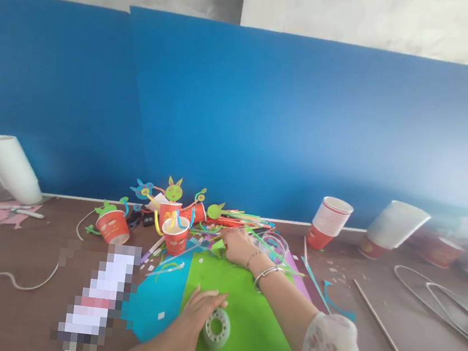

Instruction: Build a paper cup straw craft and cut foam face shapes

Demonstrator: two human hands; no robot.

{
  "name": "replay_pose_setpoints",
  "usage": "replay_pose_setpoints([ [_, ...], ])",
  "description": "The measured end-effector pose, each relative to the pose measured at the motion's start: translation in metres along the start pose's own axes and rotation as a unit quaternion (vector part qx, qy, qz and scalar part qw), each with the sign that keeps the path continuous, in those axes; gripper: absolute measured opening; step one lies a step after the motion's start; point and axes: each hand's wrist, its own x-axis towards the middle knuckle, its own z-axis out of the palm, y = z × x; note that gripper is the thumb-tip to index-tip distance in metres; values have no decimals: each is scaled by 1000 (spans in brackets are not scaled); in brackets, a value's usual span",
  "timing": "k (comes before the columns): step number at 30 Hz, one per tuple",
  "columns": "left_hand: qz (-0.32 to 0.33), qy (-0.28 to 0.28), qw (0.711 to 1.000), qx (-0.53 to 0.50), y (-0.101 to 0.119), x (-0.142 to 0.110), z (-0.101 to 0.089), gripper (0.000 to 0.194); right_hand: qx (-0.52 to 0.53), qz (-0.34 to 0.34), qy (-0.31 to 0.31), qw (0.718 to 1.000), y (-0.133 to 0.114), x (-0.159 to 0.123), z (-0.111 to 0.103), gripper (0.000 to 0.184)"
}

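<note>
My left hand (195, 323) lies over the front of a green paper sheet (244, 306), its fingers and thumb apart around the left side of a pale tape roll (217, 329). Farther off, my right hand (238, 245) reaches to the sheet's back edge. Its fingers are bent down and close together beside a small green paper piece (218, 248); what they pinch, if anything, is hidden. A blue sheet (161, 297) sticks out on the left, and a purple sheet (300, 281) on the right. Colourful pipe cleaners or strips (241, 220) are heaped behind my right hand.
Red paper cups with faces (113, 227) and paper animal figures (174, 191) stand at the back left. Right of them are a leaning cup stack (330, 223) and a white stack (397, 225). A blurred phone (100, 295), cables and a thin stick (388, 337) lie about.
</note>
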Motion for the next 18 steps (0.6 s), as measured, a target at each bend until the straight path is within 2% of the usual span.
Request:
replay_pose_setpoints([
  [2,-12,-4,1000,-6,0,1,0,81,13,-14,10,1000,-1,1,1,32],
  [4,-36,-1,999,-20,-1,1,1,81,30,-17,33,999,-2,2,1,26],
  [9,-88,10,993,-79,-1,4,4,86,110,3,137,984,-4,5,-4,15],
  [12,-102,17,989,-105,-3,6,5,86,193,20,201,960,-3,9,-13,24],
  [15,-85,26,990,-111,-5,5,5,85,287,51,262,920,-1,13,-24,40],
  [18,-76,24,990,-120,-4,2,1,85,358,72,281,888,4,15,-28,47],
])
